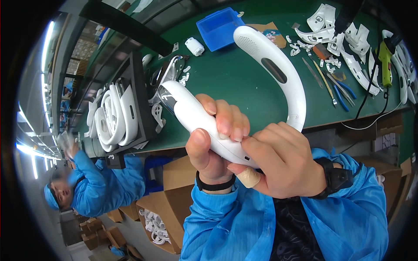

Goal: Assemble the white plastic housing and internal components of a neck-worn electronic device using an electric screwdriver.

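Note:
A white U-shaped neck fan [298, 95] is held up above the bench edge. One arm of it curves away on the far right side, with a dark oval inset and a dotted grille at its tip. My left hand [211, 167] wraps round the other arm, thumb on the near side and fingers over the top. My right hand [289, 161] grips the same arm close to the bend, its fingertips pressed on the seam by a small dark port. A tan bandage [248, 177] covers my right thumb. The surface beneath my fingers is hidden.
The green bench [257, 95] carries a blue bin [220, 30], a white cylinder [194, 46], white shell parts [322, 19], blue-handled pliers [341, 98], and a green electric screwdriver [385, 61]. Several neck fans [115, 115] fill a black tray [141, 95]. A co-worker [102, 182] sits left, near cardboard boxes [174, 209].

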The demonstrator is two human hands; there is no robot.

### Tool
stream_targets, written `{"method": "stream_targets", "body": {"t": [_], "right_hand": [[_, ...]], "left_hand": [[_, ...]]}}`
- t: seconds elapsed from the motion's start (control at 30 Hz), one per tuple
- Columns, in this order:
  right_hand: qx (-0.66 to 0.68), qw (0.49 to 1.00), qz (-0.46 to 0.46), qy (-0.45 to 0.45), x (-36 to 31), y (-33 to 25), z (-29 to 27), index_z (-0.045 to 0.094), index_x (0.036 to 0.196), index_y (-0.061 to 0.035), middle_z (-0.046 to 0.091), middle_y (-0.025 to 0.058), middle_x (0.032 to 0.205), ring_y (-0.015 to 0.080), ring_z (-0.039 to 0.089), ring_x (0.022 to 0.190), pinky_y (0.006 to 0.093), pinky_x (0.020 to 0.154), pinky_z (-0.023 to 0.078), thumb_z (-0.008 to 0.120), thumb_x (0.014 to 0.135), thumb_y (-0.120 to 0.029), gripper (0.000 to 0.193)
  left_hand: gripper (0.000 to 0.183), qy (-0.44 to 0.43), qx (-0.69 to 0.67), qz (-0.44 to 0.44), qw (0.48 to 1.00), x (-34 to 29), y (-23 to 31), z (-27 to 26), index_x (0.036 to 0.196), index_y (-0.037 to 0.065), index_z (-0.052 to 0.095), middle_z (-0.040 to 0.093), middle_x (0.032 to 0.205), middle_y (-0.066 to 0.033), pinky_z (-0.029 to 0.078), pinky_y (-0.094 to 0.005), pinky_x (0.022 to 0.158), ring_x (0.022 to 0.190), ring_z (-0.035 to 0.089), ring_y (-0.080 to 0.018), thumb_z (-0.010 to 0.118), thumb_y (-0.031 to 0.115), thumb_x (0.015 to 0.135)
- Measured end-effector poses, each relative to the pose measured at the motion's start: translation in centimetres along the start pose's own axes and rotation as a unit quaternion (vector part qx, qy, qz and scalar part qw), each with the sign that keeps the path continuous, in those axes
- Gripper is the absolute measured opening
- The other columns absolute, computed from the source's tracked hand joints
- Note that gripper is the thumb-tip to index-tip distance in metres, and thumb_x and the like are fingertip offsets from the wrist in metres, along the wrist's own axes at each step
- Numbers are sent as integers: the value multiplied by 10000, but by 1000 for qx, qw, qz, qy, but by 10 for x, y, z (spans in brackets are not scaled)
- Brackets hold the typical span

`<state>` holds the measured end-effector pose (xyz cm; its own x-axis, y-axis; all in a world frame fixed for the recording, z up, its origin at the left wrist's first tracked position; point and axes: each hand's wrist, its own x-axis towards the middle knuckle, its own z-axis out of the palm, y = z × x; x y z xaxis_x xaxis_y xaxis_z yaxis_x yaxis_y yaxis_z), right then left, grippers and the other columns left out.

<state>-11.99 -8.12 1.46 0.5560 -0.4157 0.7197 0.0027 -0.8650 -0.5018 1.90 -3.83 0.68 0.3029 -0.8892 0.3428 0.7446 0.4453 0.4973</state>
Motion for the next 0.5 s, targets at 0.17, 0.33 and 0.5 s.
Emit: {"method": "stream_targets", "body": {"t": [0.17, 0.33, 0.5], "right_hand": [[23, 998, -30, 51, 3, 3, 2, 626, 923, 26, 559, 84, 717, 230, 505, 538, 344, 464, 377, 795, 838, -245, 331], [18, 998, -43, 52, 5, 7, 2, 629, 899, 13, 528, 71, 694, 220, 472, 518, 344, 453, 346, 805, 826, -261, 334], [12, 998, -37, 42, 9, 5, 2, 624, 877, -7, 522, 66, 683, 224, 472, 522, 346, 463, 342, 799, 831, -310, 353]], "left_hand": [[359, 1, 36, 38, 999, 0, -4, 7, 1155, 90, 443, 524, 870, -2, 459, -321, 764, 765, 510, -124, 637, 332, 974], [392, 43, -2, 55, 998, -3, -12, 8, 1133, 98, 453, 539, 851, -14, 473, -334, 743, 746, 532, -146, 672, 359, 941], [422, 64, -34, 71, 995, -3, -11, 6, 1116, 104, 462, 552, 834, -25, 483, -346, 719, 744, 553, -169, 704, 382, 910]]}}
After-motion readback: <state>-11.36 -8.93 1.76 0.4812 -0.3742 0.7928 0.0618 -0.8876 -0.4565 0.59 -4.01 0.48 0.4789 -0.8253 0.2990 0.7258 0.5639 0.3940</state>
